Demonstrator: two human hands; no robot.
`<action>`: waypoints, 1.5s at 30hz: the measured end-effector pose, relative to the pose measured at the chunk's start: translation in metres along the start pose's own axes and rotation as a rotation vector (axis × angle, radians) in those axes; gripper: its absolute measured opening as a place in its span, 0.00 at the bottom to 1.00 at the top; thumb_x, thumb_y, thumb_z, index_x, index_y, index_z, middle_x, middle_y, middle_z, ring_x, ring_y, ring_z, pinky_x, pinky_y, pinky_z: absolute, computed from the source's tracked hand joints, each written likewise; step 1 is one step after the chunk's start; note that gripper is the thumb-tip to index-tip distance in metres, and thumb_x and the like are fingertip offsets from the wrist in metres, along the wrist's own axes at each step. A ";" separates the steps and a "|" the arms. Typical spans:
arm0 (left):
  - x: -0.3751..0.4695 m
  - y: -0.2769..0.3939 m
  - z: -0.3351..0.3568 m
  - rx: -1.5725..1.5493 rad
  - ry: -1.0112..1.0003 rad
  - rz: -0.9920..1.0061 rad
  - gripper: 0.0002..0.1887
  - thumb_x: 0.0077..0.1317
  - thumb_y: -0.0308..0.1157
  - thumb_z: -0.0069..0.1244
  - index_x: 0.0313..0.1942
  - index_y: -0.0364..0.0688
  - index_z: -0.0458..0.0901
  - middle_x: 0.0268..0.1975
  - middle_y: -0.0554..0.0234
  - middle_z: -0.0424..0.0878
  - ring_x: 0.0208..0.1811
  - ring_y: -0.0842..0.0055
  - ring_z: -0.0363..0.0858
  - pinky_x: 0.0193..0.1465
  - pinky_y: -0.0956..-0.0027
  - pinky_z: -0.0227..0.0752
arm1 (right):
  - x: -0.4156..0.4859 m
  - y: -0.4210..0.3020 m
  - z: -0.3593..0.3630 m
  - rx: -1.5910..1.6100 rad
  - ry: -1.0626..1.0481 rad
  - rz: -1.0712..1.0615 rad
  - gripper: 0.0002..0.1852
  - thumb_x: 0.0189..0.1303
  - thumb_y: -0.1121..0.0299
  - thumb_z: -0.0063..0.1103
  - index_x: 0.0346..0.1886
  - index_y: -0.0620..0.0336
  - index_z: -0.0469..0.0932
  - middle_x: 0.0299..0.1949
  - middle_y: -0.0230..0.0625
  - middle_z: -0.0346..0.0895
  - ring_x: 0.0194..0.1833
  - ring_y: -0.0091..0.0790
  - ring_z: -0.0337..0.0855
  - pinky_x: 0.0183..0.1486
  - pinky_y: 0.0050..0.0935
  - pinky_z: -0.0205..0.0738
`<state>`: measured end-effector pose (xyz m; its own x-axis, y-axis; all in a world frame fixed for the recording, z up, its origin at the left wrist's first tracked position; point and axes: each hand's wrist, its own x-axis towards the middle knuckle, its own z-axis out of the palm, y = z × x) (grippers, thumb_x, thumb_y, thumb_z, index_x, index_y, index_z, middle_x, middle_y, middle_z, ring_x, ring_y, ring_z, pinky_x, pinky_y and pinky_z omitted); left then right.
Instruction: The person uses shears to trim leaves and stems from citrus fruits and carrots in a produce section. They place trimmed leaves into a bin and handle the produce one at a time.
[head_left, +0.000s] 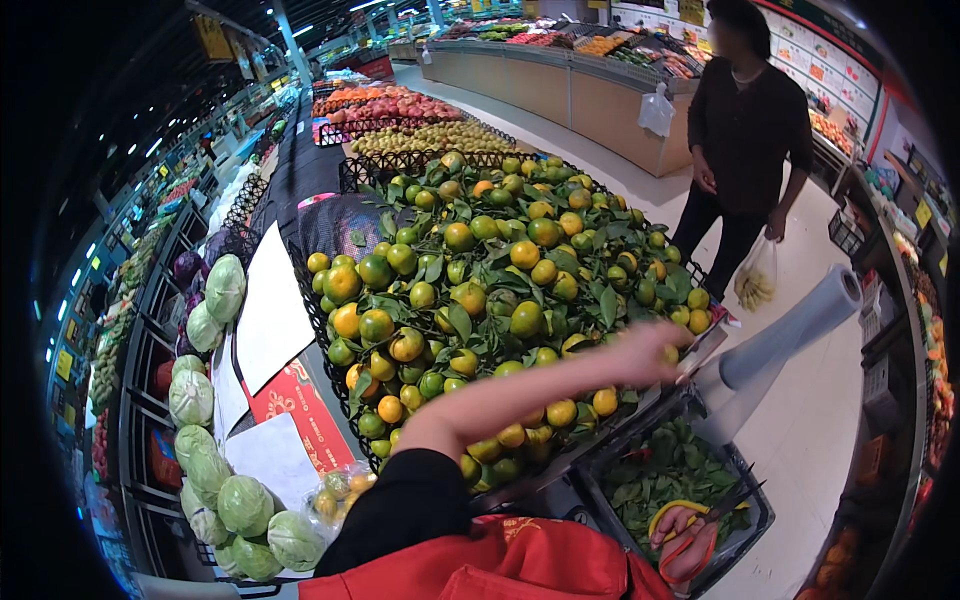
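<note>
My left hand reaches across the front right corner of a big heap of green and orange mandarins with leaves, near the fruit at the display's edge; whether its fingers hold anything is not clear. Low at the right, my right hand has its fingers in the yellow and red handles of scissors, whose dark blades point up and to the right. The scissors are over a dark crate lined with plastic and filled with loose green leaves.
A roll of clear plastic bags stands at the display's right corner. Beyond it a person stands in the aisle, holding a bag of bananas. Cabbages, white sheets and bagged fruit lie at the left.
</note>
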<state>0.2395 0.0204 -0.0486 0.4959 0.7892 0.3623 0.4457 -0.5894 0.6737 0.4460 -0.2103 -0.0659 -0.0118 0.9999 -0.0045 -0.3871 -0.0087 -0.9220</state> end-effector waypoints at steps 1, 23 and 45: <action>-0.009 -0.018 -0.035 0.050 0.200 -0.031 0.26 0.51 0.37 0.59 0.49 0.39 0.74 0.44 0.53 0.77 0.48 0.63 0.75 0.51 0.65 0.70 | -0.001 0.001 -0.002 -0.001 0.016 -0.010 0.28 0.65 0.40 0.29 0.23 0.57 0.58 0.18 0.39 0.63 0.15 0.31 0.64 0.15 0.25 0.58; -0.064 -0.188 -0.254 1.103 -0.211 -0.637 0.34 0.57 0.29 0.48 0.64 0.59 0.55 0.55 0.52 0.67 0.55 0.55 0.69 0.49 0.57 0.72 | 0.009 0.029 0.053 0.068 -0.187 0.136 0.27 0.65 0.43 0.35 0.24 0.59 0.61 0.23 0.40 0.67 0.20 0.29 0.68 0.20 0.23 0.60; -0.076 0.024 -0.139 -1.451 0.423 -0.326 0.22 0.64 0.52 0.40 0.49 0.47 0.74 0.42 0.58 0.81 0.41 0.61 0.81 0.34 0.51 0.77 | -0.007 0.000 0.023 -0.127 -0.316 0.078 0.27 0.62 0.41 0.44 0.25 0.59 0.66 0.25 0.32 0.70 0.23 0.21 0.71 0.25 0.18 0.65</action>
<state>0.1090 -0.0302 0.0298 0.1731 0.9830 0.0614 -0.7173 0.0831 0.6918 0.4251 -0.2177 -0.0568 -0.3294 0.9438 0.0252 -0.2567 -0.0638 -0.9644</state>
